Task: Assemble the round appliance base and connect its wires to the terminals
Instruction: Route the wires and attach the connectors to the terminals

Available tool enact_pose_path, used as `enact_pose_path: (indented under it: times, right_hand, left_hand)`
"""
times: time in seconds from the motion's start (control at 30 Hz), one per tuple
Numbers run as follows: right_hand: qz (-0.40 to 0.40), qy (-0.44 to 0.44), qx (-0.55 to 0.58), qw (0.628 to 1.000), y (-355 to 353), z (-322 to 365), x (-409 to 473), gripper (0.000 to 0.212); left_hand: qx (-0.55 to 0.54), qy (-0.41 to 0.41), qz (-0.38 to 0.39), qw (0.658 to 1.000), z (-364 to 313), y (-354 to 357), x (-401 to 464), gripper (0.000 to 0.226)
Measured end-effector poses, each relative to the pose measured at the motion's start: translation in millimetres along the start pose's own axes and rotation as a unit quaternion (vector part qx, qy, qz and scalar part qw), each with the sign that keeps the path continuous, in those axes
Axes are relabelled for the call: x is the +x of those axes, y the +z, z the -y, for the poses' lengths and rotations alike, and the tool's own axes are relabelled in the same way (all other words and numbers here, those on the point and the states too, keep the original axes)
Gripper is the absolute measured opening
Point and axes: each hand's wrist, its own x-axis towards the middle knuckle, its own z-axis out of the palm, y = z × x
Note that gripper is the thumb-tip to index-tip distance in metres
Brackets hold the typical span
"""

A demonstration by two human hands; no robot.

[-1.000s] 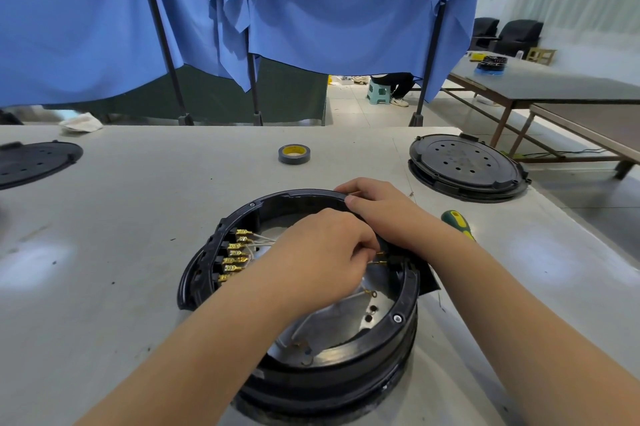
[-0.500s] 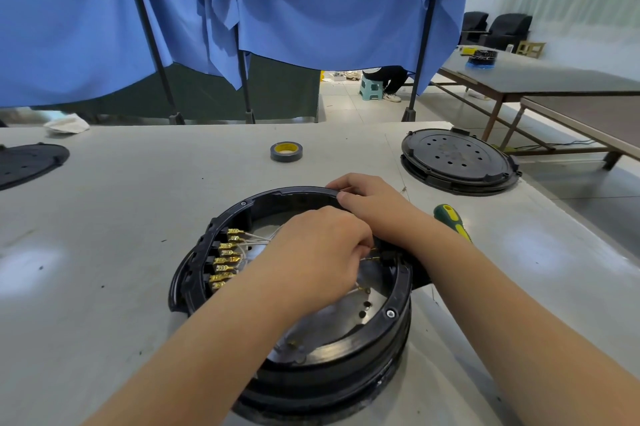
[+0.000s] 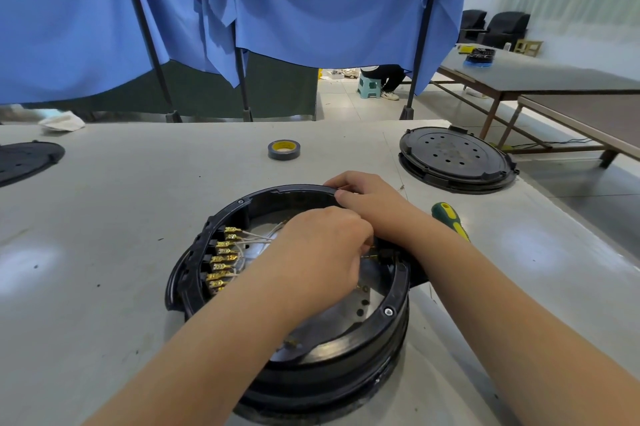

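The round black appliance base point(image 3: 388, 321) stands open-side up on the table in front of me, a metal plate inside it. A row of several brass terminals point(image 3: 221, 257) lines its left inner wall, with thin white wires point(image 3: 256, 238) running from them toward the middle. My left hand point(image 3: 318, 259) is inside the base with its fingers curled, pinching a wire end near a connector on the right inner wall. My right hand point(image 3: 370, 200) grips the far right rim, fingers curled over it. The fingertips of the left hand are hidden.
A green and yellow screwdriver point(image 3: 450, 219) lies right of the base, partly under my right forearm. A roll of tape point(image 3: 284, 149) sits further back, a black round cover point(image 3: 453, 157) at the back right, another black disc point(image 3: 27, 159) at the far left. The table edge runs along the right.
Both hands stay at the same places on the base. The view has tilted and shifted slightly, with small finger movements of the left hand on the wire.
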Motion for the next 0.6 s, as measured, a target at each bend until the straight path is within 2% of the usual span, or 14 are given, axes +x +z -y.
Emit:
enact_pose_path:
  times: [0.3,0.6]
  right_hand:
    - [-0.001,-0.005,-0.006,1.000,-0.4,-1.7,1.5,0.028]
    - [-0.003,0.000,0.016,1.000,0.6,-4.1,3.8,0.025]
  left_hand:
    - [0.020,0.018,0.003,1.000,-2.0,0.5,0.5,0.023]
    - [-0.006,0.004,0.012,1.000,-2.3,-2.2,1.4,0.024]
